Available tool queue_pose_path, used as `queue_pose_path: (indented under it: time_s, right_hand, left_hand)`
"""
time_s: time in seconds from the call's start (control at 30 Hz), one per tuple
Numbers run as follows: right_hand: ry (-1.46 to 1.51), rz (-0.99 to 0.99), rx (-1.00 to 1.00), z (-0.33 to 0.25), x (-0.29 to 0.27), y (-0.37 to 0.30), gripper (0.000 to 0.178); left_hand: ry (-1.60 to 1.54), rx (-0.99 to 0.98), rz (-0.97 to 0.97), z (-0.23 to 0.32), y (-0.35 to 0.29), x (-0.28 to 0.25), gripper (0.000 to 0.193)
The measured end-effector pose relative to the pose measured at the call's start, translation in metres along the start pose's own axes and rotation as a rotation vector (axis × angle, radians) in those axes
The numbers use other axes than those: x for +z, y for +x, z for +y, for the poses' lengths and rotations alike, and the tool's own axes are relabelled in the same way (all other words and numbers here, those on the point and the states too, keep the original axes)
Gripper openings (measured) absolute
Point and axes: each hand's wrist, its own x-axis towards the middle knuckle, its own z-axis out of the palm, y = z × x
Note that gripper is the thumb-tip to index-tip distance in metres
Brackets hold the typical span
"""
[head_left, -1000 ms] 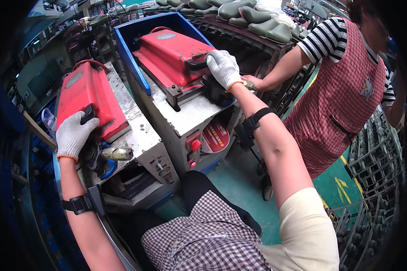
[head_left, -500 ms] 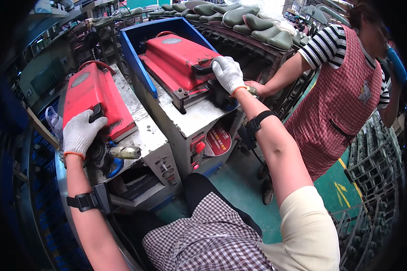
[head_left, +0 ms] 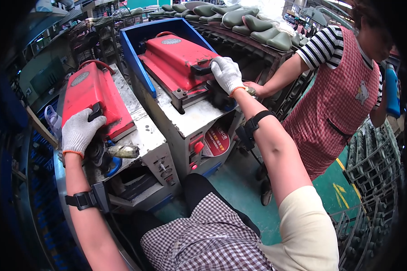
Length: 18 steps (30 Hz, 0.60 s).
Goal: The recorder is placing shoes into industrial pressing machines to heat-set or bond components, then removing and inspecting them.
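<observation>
Two machines with red metal covers stand side by side before me. My left hand point(head_left: 80, 132), in a white knitted glove, closes on the black handle point(head_left: 95, 111) at the near end of the left red cover point(head_left: 89, 92). Below it, a tape-wrapped lever point(head_left: 123, 151) sticks out to the right. My right hand point(head_left: 227, 74), gloved the same way, grips the black handle point(head_left: 201, 71) of the right red cover point(head_left: 178, 58). Both covers lie lowered, hiding what is beneath. Some of my fingers are hidden behind the gloves' backs.
At right, a person in a red checked apron point(head_left: 331, 106) holds a blue bottle point(head_left: 392, 92); their other hand point(head_left: 256, 89) is close to my right wrist. Green boot-shaped pieces point(head_left: 278, 39) pile on a rack behind. Blue side panels point(head_left: 138, 63) flank the right machine. A wire rack point(head_left: 371, 162) stands far right.
The other person's blue bottle has come down from near their head. Both my hands stay on their handles, with hardly any movement.
</observation>
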Motion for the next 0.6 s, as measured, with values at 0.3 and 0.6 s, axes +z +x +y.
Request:
queue_pose_path:
  time_s: [0.3,0.6]
  right_hand:
    - [-0.017,-0.007,-0.02,0.0022,0.0017,0.0002,0.026]
    - [-0.018,-0.005,-0.015,0.0049,0.0019,0.0023,0.028]
  left_hand:
    - [0.017,-0.008,-0.024,-0.0013,0.0012,0.0014,0.052]
    - [0.021,-0.007,-0.005,0.0003,0.004,0.0023,0.053]
